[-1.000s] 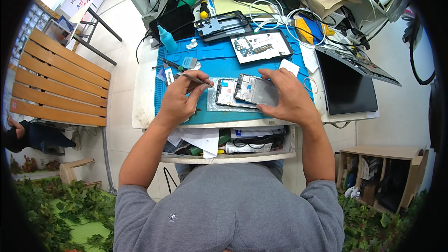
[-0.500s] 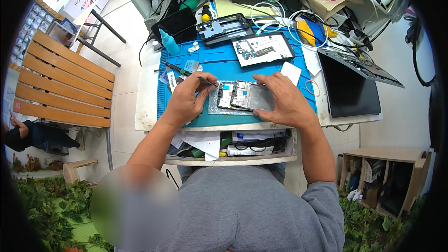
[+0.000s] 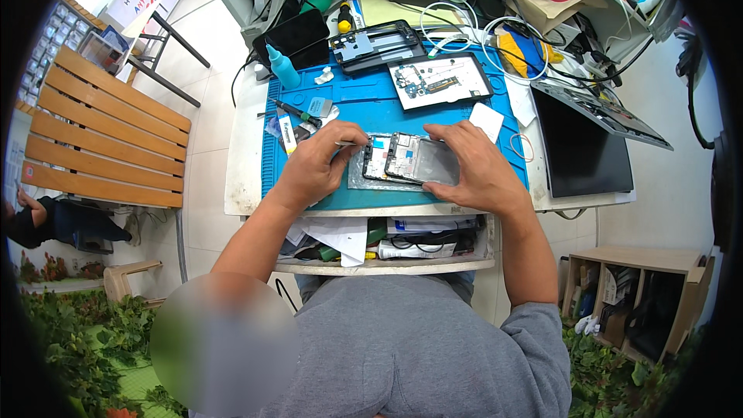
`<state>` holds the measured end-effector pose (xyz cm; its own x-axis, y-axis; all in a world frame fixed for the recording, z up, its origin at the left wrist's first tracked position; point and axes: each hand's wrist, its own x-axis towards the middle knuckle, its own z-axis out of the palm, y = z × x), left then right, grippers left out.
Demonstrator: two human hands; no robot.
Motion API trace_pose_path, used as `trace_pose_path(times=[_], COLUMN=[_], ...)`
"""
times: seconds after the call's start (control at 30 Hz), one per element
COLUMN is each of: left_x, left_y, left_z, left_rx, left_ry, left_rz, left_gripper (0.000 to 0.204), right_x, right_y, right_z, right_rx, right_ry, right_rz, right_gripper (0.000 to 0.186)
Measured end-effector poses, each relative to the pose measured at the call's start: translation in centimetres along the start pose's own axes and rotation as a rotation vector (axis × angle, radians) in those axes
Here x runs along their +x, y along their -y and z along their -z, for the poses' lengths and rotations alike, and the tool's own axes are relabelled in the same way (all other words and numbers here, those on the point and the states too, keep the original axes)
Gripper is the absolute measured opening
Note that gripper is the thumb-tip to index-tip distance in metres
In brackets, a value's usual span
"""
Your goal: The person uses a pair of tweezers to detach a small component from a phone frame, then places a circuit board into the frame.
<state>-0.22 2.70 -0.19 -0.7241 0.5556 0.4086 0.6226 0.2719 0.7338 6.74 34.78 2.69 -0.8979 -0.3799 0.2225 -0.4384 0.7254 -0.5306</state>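
An opened phone (image 3: 410,159) with its inner parts showing lies on a blue work mat (image 3: 387,108) near the table's front edge. My right hand (image 3: 476,166) rests on the phone's right side and holds it down with the fingers over its edge. My left hand (image 3: 317,166) grips thin metal tweezers (image 3: 352,143), whose tip reaches the phone's left end.
Farther back on the mat lie another opened phone (image 3: 439,79), a dark phone frame (image 3: 378,45), a blue bottle (image 3: 283,68), a white card (image 3: 486,119) and small tools. A laptop (image 3: 580,143) sits at the right. Cables crowd the back. An open drawer (image 3: 387,244) holds papers.
Both hands stay on the phone. My left hand has shifted slightly, bringing the tweezers' tip to the phone's left end. The view has moved a little.
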Motion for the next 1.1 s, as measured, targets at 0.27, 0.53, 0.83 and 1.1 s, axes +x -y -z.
trace_pose_path(times=[0.27, 0.53, 0.83, 1.1], left_x=[-0.1, -0.13, -0.14, -0.17], left_y=[0.42, 0.83, 0.76, 0.83], left_z=[-0.09, -0.06, 0.0, 0.19], left_rx=[-0.02, 0.013, -0.017, -0.028], left_ry=[-0.004, -0.018, -0.016, 0.001], left_rz=[0.001, -0.065, -0.049, -0.031], left_gripper=[0.031, 0.032, 0.032, 0.032], right_x=[0.05, 0.04, 0.02, 0.0], right_y=[0.19, 0.32, 0.17, 0.34], right_z=[0.12, 0.09, -0.02, 0.0], right_rx=[-0.009, 0.009, 0.013, 0.013], right_ry=[-0.004, -0.005, -0.008, -0.005], right_rz=[-0.002, -0.009, -0.005, -0.019], right_gripper=[0.089, 0.087, 0.087, 0.087])
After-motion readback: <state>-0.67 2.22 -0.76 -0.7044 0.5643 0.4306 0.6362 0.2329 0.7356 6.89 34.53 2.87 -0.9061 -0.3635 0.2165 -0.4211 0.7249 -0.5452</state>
